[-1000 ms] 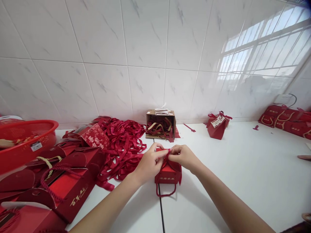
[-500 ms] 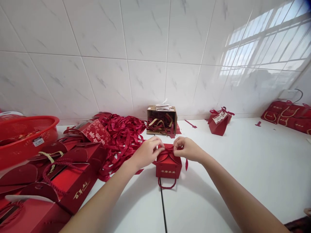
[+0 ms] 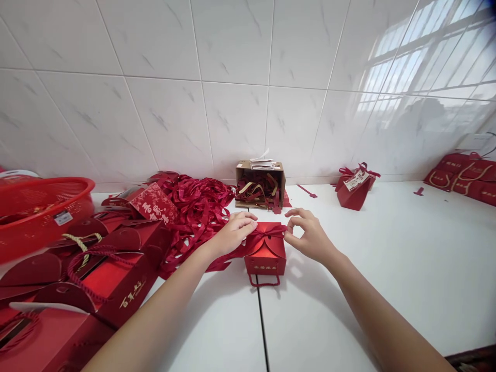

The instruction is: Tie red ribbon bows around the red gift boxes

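A small red gift box (image 3: 265,263) with gold lettering stands on the white table, its rope handle hanging down in front. Across its folded top lies a dark red ribbon (image 3: 268,232), knotted in the middle. At the left side of the knot, my left hand (image 3: 232,232) is closed on the ribbon, though its thumb is partly hidden. My right hand (image 3: 310,235) pinches the ribbon at the box's right edge between thumb and index finger, the other fingers raised.
Left of the box lie a heap of red ribbons (image 3: 201,199), larger red boxes (image 3: 127,279) and a red plastic basket (image 3: 77,194). A cardboard box (image 3: 281,181) of scraps stands by the tiled wall. At right are a tagged red box (image 3: 352,194) and red packages (image 3: 461,175).
My hands have moved apart from the knot, the right one outward to the right. The ribbon now stretches sideways across the box top. The view has shifted slightly.
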The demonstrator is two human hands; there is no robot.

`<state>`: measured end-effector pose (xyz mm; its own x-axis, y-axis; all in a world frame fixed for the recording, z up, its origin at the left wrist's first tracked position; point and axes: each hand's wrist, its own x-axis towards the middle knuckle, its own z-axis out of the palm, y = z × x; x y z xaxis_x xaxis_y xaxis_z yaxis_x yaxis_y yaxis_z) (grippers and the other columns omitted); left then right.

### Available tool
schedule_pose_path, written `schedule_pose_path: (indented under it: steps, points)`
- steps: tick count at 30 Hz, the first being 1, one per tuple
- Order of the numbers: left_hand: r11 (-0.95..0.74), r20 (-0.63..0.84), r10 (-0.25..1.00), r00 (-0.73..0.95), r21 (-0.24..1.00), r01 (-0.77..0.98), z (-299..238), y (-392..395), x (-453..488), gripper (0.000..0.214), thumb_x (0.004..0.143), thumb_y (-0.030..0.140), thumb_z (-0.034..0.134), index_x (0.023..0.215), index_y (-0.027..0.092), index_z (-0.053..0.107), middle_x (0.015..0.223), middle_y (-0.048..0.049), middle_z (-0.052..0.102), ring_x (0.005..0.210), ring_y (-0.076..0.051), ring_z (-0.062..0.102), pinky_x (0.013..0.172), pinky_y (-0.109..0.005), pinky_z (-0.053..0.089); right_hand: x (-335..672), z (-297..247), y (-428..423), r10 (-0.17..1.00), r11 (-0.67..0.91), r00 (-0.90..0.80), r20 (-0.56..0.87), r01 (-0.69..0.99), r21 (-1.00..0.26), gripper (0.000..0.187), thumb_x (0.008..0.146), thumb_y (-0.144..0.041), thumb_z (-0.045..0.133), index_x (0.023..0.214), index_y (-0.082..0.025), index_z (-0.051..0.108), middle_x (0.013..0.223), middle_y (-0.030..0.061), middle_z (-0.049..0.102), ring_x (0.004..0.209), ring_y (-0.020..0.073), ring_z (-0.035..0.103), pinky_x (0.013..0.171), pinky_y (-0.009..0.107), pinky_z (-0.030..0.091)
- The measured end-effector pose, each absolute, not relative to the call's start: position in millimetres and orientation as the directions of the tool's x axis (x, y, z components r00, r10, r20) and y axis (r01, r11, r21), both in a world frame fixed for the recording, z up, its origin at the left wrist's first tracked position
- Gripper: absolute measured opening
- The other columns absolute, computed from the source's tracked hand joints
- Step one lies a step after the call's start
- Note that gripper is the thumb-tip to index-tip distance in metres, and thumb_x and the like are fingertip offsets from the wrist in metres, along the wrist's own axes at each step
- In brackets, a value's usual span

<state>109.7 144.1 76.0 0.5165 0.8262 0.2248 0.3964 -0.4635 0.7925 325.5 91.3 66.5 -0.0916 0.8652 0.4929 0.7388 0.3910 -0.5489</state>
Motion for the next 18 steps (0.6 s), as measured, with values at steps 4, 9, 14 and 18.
schedule_pose_path:
  steps: [4, 9, 14, 18]
  points:
    - [-0.448, 0.209, 0.809, 0.550, 0.825, 0.344, 84.3, 138.2, 109.8, 0.037, 0.085, 0.046, 0.049, 0.064, 0.018, 0.060, 0.121, -0.0061, 0.058, 0.109, -0.022, 0.053, 0.096, -0.037, 0.041, 328.6, 62.9, 89.3, 0.876, 0.406, -0.119, 0.467, 0.704, -0.583, 0.012, 0.069, -0.020, 0.055, 0.060, -0.020, 0.048, 0.107, 0.0071, 0.058, 0.109, 0.0254, 0.049, 0.094, 0.046, 0.033]
    - [-0.420, 0.185, 0.815, 0.549, 0.841, 0.339, 85.1, 137.2, 112.2, 0.045, 0.086, 0.049, 0.047, 0.055, 0.017, 0.054, 0.128, -0.0051, 0.056, 0.109, -0.023, 0.054, 0.095, -0.038, 0.041, 327.5, 58.6, 89.1, 0.900, 0.385, -0.102, 0.425, 0.643, -0.662, 0.011, 0.068, -0.019, 0.053, 0.059, -0.020, 0.046, 0.106, 0.0068, 0.058, 0.107, 0.0237, 0.050, 0.095, 0.043, 0.034]
    - [-0.660, 0.394, 0.751, 0.530, 0.402, 0.635, 88.3, 141.7, 103.3, 0.042, 0.085, 0.045, 0.049, 0.054, 0.020, 0.061, 0.114, -0.0027, 0.062, 0.126, -0.031, 0.032, 0.102, -0.055, 0.022, 326.5, 58.7, 87.8, 0.911, 0.385, -0.135, 0.390, 0.615, -0.688, 0.013, 0.066, -0.017, 0.054, 0.057, -0.020, 0.044, 0.109, 0.0063, 0.058, 0.110, 0.0245, 0.049, 0.096, 0.043, 0.033]
    - [-0.690, 0.571, 0.597, 0.563, 0.009, 0.723, 89.4, 139.9, 99.1, 0.035, 0.084, 0.042, 0.053, 0.060, 0.021, 0.068, 0.102, -0.0087, 0.065, 0.119, -0.034, 0.037, 0.097, -0.058, 0.020, 325.8, 59.5, 87.3, 0.915, 0.377, -0.134, 0.382, 0.626, -0.683, 0.015, 0.065, -0.017, 0.055, 0.056, -0.020, 0.044, 0.112, 0.0059, 0.057, 0.113, 0.0256, 0.047, 0.096, 0.045, 0.032]
